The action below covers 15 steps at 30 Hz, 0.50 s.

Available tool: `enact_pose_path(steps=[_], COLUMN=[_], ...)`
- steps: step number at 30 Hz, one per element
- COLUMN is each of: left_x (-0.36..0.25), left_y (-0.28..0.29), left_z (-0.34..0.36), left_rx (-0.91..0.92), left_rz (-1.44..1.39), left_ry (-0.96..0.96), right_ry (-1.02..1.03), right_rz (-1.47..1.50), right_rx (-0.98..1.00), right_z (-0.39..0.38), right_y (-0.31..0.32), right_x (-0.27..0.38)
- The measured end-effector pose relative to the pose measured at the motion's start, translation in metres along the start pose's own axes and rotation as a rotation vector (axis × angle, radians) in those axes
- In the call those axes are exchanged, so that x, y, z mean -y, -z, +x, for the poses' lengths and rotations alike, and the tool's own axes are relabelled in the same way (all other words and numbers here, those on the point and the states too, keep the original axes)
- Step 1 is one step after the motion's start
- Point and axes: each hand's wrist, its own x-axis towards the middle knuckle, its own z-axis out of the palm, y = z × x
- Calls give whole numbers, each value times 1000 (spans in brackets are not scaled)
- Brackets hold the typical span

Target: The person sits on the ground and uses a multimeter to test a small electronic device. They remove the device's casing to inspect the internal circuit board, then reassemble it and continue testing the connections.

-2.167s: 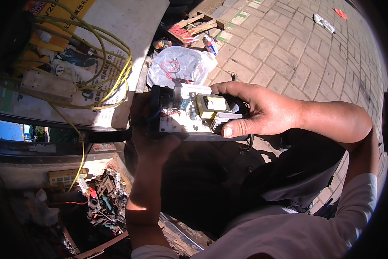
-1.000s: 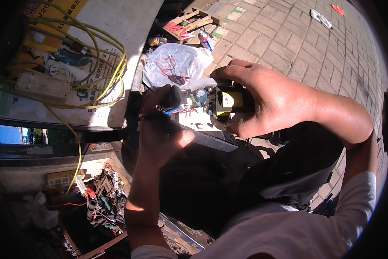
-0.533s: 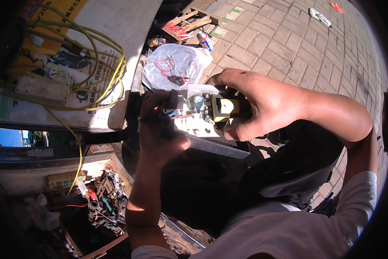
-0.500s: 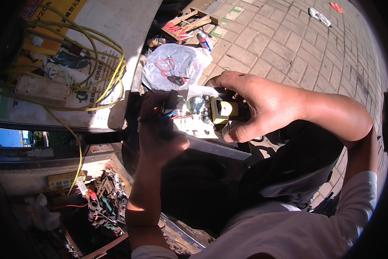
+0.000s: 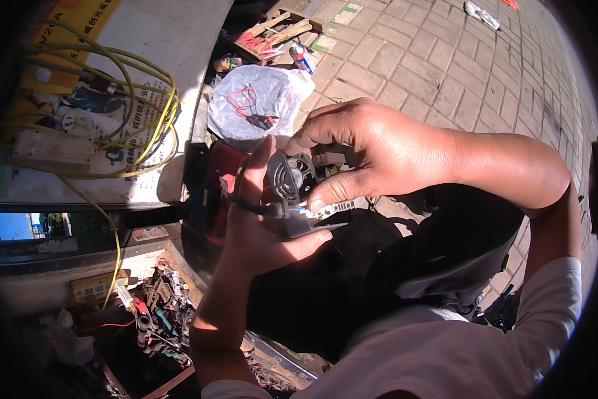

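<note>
Above my lap, my two hands hold an opened electronic device, its dark casing [image 5: 302, 226] tilted. A small fan [image 5: 294, 178] behind a slotted black grille stands up at the end nearest my left hand. Part of a light circuit board with components [image 5: 337, 210] shows beyond it. My left hand [image 5: 251, 234] wraps the casing from below and the left, thumb along the near side. From the right, my right hand [image 5: 385, 149] grips over the top, its thumb low by the board and its fingers bent over the far side. Those fingers hide much of the inside.
A white plastic bag [image 5: 259, 96] with red and black leads lies past my hands, near a spray can [image 5: 301, 58] and a wooden tray [image 5: 279, 33]. Yellow cable [image 5: 169, 126] coils on the left surface. A bin of jumbled tools and parts [image 5: 162, 316] sits lower left.
The device has been turned and tilted: its board with the yellow transformer faced up before, and now the fan end shows. My right hand has shifted left, nearer my left hand.
</note>
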Motion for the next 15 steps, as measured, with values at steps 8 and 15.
enact_pose_path(steps=[8,15], left_x=[-7,-7], left_y=[10,6], left_z=[-1,-5], left_rx=[28,43], left_rz=[459,285], left_ry=[-82,8], right_ry=[70,72], right_rz=[-82,-92], right_rx=[-19,87], right_z=[1,-6], right_y=[-1,3], right_x=[0,1])
